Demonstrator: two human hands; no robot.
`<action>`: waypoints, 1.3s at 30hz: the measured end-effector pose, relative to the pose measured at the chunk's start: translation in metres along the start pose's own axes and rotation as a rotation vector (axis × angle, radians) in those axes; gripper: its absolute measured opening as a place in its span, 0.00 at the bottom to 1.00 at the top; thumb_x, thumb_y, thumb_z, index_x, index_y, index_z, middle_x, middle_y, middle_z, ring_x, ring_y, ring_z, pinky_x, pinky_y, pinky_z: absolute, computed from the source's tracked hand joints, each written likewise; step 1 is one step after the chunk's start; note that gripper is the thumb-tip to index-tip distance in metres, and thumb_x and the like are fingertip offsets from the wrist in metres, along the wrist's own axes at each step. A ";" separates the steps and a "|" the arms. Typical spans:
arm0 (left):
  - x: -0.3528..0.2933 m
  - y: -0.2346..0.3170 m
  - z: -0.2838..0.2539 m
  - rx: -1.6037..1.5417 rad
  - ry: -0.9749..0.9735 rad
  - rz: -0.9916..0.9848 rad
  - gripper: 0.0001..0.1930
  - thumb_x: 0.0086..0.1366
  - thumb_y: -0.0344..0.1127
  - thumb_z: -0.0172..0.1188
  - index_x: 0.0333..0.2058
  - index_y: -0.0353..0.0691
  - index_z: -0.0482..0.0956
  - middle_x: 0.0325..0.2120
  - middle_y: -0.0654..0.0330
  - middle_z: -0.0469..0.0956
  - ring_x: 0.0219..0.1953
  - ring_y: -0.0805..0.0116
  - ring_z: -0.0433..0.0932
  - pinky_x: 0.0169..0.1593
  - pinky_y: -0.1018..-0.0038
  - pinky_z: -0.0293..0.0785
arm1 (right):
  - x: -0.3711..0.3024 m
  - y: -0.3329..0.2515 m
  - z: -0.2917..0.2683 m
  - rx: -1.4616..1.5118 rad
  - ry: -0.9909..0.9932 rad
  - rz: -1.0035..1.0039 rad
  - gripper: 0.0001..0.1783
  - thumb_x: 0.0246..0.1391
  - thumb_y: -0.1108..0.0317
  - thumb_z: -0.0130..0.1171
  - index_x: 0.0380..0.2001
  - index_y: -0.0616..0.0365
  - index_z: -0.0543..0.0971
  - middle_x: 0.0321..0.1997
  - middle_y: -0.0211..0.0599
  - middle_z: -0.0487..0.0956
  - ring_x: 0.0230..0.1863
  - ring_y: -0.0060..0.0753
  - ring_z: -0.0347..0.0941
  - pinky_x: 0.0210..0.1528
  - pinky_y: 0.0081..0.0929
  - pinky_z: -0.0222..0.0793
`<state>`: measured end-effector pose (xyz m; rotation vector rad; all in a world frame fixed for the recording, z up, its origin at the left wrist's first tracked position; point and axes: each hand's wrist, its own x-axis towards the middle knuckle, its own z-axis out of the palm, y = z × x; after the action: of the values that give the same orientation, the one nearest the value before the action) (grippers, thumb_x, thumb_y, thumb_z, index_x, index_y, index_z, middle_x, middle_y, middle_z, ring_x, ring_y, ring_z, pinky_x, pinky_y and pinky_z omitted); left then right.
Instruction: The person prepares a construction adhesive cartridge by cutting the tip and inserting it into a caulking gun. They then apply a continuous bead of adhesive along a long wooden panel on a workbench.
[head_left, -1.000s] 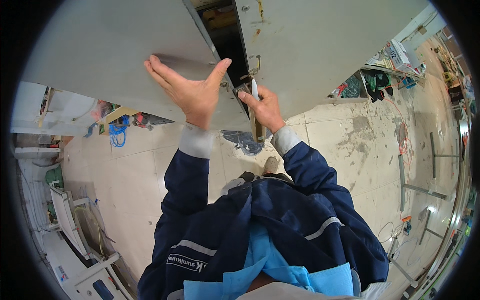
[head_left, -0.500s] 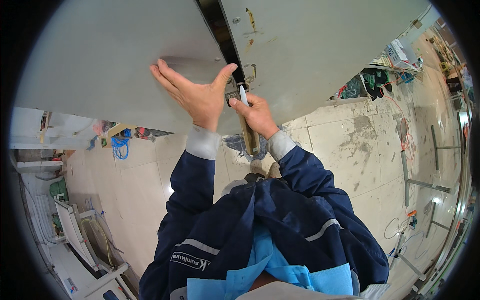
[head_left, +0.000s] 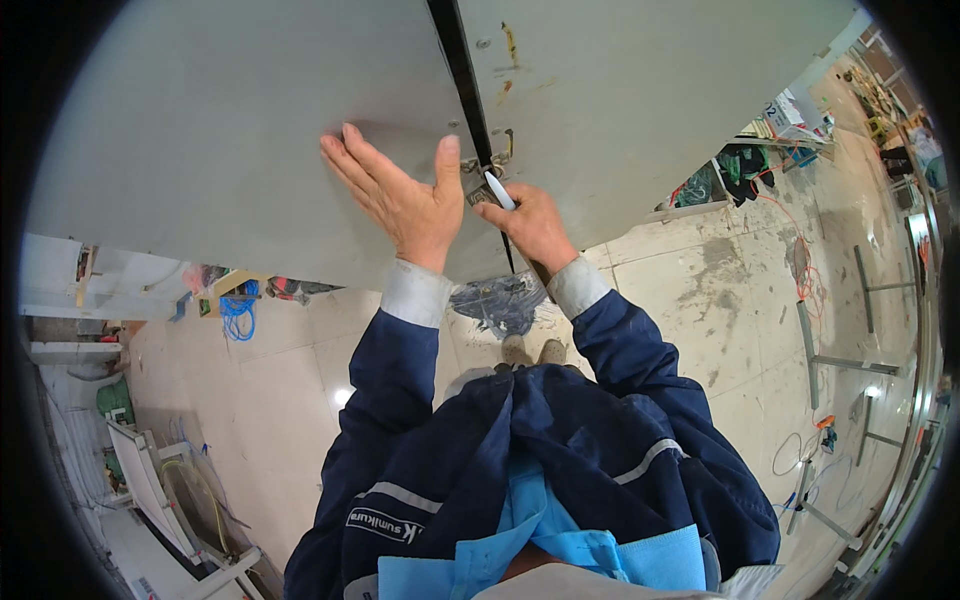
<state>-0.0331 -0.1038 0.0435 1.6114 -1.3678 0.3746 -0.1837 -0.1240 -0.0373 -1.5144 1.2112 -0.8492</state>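
Note:
Two large grey door panels stand before me with a dark narrow gap (head_left: 470,90) between them. My left hand (head_left: 405,205) lies against the left panel (head_left: 250,150), fingers stretched out and thumb raised, holding nothing. Just right of the gap, my right hand (head_left: 535,225) is closed around a white pen-shaped object (head_left: 500,190) whose pale tip points up and left. Its thumb rests beside a metal latch (head_left: 480,195) near the gap. Part of that latch and the lower panel edge are hidden by my right hand. The right panel (head_left: 650,110) bears screws and yellowish marks.
Below the panels is a tiled floor (head_left: 680,300) with a dark stain (head_left: 505,305) by my shoes. A blue cable coil (head_left: 238,315) hangs at the left. Metal frames (head_left: 855,368) and an orange cord (head_left: 812,285) lie at the right, near a shelf of bags (head_left: 745,165).
The gap between the panels has narrowed. Both hands have shifted slightly to the right, my left still flat on its panel. The pen-shaped object is now tilted further left.

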 end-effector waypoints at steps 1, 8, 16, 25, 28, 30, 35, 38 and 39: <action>0.000 -0.003 0.001 0.003 -0.001 0.017 0.52 0.66 0.61 0.58 0.71 0.28 0.43 0.71 0.30 0.37 0.75 0.32 0.36 0.72 0.43 0.37 | -0.001 -0.001 0.000 -0.065 0.039 -0.043 0.19 0.53 0.54 0.70 0.30 0.62 0.84 0.22 0.28 0.77 0.27 0.23 0.70 0.32 0.31 0.68; 0.001 -0.016 0.007 -0.002 -0.003 0.046 0.42 0.73 0.55 0.47 0.71 0.27 0.46 0.71 0.29 0.41 0.74 0.30 0.38 0.73 0.42 0.38 | 0.007 -0.011 0.014 0.377 -0.142 0.144 0.22 0.53 0.52 0.70 0.30 0.65 0.83 0.23 0.31 0.77 0.27 0.27 0.71 0.31 0.31 0.67; -0.020 -0.016 0.011 -0.132 -0.048 0.105 0.35 0.75 0.48 0.47 0.70 0.29 0.51 0.71 0.31 0.46 0.74 0.32 0.42 0.73 0.44 0.41 | 0.023 -0.021 -0.036 0.042 -0.328 -0.055 0.25 0.49 0.47 0.71 0.30 0.63 0.84 0.23 0.36 0.78 0.28 0.29 0.70 0.33 0.33 0.66; -0.046 -0.042 -0.008 -0.242 -0.170 0.090 0.28 0.74 0.41 0.51 0.65 0.30 0.63 0.69 0.41 0.57 0.72 0.42 0.53 0.72 0.52 0.51 | 0.021 -0.023 -0.055 -0.176 -0.275 0.110 0.22 0.49 0.52 0.70 0.30 0.64 0.83 0.23 0.38 0.78 0.28 0.33 0.73 0.35 0.34 0.69; -0.045 -0.042 -0.012 -0.241 -0.187 0.062 0.27 0.73 0.39 0.52 0.64 0.30 0.64 0.67 0.43 0.60 0.70 0.42 0.56 0.71 0.52 0.54 | 0.007 -0.017 -0.045 -0.217 -0.093 0.004 0.21 0.49 0.54 0.70 0.32 0.64 0.82 0.23 0.41 0.76 0.25 0.33 0.69 0.34 0.34 0.68; -0.042 -0.041 -0.012 -0.231 -0.185 0.053 0.27 0.72 0.39 0.52 0.64 0.30 0.64 0.66 0.43 0.61 0.70 0.43 0.57 0.70 0.53 0.54 | 0.001 -0.016 -0.035 -0.295 0.081 0.001 0.20 0.49 0.55 0.68 0.34 0.62 0.82 0.28 0.49 0.79 0.31 0.48 0.75 0.38 0.41 0.70; -0.065 -0.026 -0.008 -0.531 -0.227 -0.084 0.28 0.72 0.40 0.54 0.64 0.28 0.64 0.67 0.41 0.60 0.68 0.45 0.61 0.70 0.54 0.55 | -0.023 -0.007 -0.032 -0.405 0.417 -0.182 0.20 0.53 0.53 0.65 0.35 0.61 0.79 0.31 0.53 0.78 0.38 0.55 0.76 0.41 0.46 0.72; -0.106 0.003 -0.002 -0.849 -0.614 -0.113 0.42 0.71 0.59 0.52 0.68 0.28 0.57 0.68 0.37 0.59 0.68 0.44 0.62 0.70 0.55 0.57 | -0.059 0.011 -0.049 -0.174 0.451 -0.050 0.20 0.60 0.52 0.61 0.36 0.60 0.78 0.32 0.46 0.78 0.37 0.46 0.75 0.41 0.41 0.72; -0.125 0.019 0.004 -0.918 -0.730 -0.101 0.46 0.70 0.64 0.51 0.69 0.27 0.55 0.67 0.36 0.59 0.68 0.43 0.62 0.69 0.56 0.57 | -0.072 0.018 -0.053 -0.071 0.438 -0.016 0.20 0.62 0.51 0.59 0.37 0.60 0.78 0.33 0.43 0.78 0.36 0.42 0.75 0.41 0.39 0.72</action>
<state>-0.0916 -0.0318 -0.0418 1.0208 -1.6099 -0.8830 -0.2565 -0.0692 -0.0359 -1.4375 1.5583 -1.2017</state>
